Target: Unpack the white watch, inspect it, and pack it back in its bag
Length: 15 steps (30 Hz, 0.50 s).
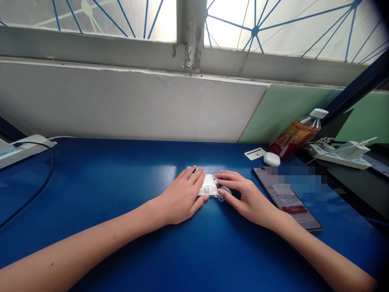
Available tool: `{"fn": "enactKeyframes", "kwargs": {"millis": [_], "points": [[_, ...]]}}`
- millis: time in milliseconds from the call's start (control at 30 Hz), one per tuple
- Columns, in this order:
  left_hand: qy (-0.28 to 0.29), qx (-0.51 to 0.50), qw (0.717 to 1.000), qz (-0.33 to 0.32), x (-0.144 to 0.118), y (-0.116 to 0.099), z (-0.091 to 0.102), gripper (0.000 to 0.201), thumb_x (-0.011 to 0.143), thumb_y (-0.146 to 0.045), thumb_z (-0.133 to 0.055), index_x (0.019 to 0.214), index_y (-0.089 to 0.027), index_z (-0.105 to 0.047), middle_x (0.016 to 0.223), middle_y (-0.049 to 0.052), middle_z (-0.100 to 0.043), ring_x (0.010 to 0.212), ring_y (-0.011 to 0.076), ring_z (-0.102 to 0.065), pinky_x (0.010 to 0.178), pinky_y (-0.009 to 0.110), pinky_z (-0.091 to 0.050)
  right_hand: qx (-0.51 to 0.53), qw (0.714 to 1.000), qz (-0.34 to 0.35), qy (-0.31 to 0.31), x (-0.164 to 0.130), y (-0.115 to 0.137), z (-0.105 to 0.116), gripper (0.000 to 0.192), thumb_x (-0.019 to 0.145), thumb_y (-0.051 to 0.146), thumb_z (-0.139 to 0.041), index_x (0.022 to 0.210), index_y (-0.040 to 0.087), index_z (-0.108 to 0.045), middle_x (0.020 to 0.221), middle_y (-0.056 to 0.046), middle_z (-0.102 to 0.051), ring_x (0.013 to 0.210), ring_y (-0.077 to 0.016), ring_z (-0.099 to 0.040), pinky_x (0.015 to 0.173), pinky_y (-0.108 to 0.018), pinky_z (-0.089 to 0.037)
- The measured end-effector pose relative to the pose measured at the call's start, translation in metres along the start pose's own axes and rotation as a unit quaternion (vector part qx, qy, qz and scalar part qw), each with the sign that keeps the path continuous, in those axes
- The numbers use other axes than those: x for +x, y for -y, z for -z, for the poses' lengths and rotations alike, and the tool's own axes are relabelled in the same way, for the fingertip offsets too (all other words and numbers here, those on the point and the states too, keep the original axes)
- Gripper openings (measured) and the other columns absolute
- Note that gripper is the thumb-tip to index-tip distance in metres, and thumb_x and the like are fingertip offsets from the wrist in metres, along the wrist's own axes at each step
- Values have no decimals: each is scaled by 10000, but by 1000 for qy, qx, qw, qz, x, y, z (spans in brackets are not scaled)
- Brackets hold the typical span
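Observation:
A small clear plastic packet (209, 187) with something white inside lies on the blue table, between my two hands. My left hand (184, 194) rests flat over its left part, fingers stretched out and the thumb along the near edge. Part of the packet is hidden under that palm. At the packet's right end, my right hand (247, 196) has its fingers spread and slightly bent, with fingertips at the edge; whether they press on it I cannot tell. A round greyish piece (225, 190) shows partly beneath my right fingers.
Right of my right hand lies a phone (288, 202). Behind it are a white earbud case (271, 159), a white card (255, 153) and a leaning drink bottle (296, 134). Power strips stand at the right (340, 156) and left (27, 150), where a black cable (50, 174) curves across the table.

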<state>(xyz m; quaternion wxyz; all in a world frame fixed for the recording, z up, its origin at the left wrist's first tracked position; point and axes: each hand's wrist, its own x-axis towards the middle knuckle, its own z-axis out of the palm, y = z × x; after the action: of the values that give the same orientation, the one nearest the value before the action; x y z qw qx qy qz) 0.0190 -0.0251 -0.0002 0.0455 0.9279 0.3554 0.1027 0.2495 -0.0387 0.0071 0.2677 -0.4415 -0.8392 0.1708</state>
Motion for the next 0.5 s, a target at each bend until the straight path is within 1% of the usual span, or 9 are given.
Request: {"fn": "enactKeyframes", "kwargs": {"millis": [67, 167, 333, 500], "points": [[0, -1, 1000, 0, 0, 0, 0, 579, 999, -446, -317, 1428, -58, -330, 1472, 203, -399, 1399, 348, -298, 1110, 475, -282, 7, 1000, -3, 6, 1, 0, 0, 287, 914, 288, -550, 1144, 193, -692, 1263, -120, -645, 1279, -299, -504, 1035, -499, -458], [1, -3, 1000, 1, 0, 0, 0, 572, 1001, -439, -318, 1428, -58, -333, 1476, 201, -394, 1396, 354, -303, 1110, 473, -282, 21, 1000, -1, 23, 2, 1, 1, 294, 930, 273, -524, 1170, 216, -683, 1286, -101, -636, 1318, -300, -463, 1049, -520, -439], [1, -9, 1000, 5, 0, 0, -2, 560, 999, -437, -329, 1427, -76, -337, 1484, 201, -382, 1404, 343, -296, 1113, 471, -279, 60, 998, 4, 33, 3, 0, 2, 315, 945, 255, -503, 1222, 254, -652, 1286, -82, -639, 1329, -290, -454, 1050, -514, -438], [9, 6, 1000, -2, 0, -1, 0, 580, 1008, -419, -306, 1429, -20, -326, 1483, 229, -367, 1399, 366, -290, 1112, 470, -270, 52, 998, 6, 46, 1, 3, 1, 307, 946, 250, -497, 1210, 232, -654, 1304, -92, -625, 1349, -272, -428, 1064, -476, -433]]}}
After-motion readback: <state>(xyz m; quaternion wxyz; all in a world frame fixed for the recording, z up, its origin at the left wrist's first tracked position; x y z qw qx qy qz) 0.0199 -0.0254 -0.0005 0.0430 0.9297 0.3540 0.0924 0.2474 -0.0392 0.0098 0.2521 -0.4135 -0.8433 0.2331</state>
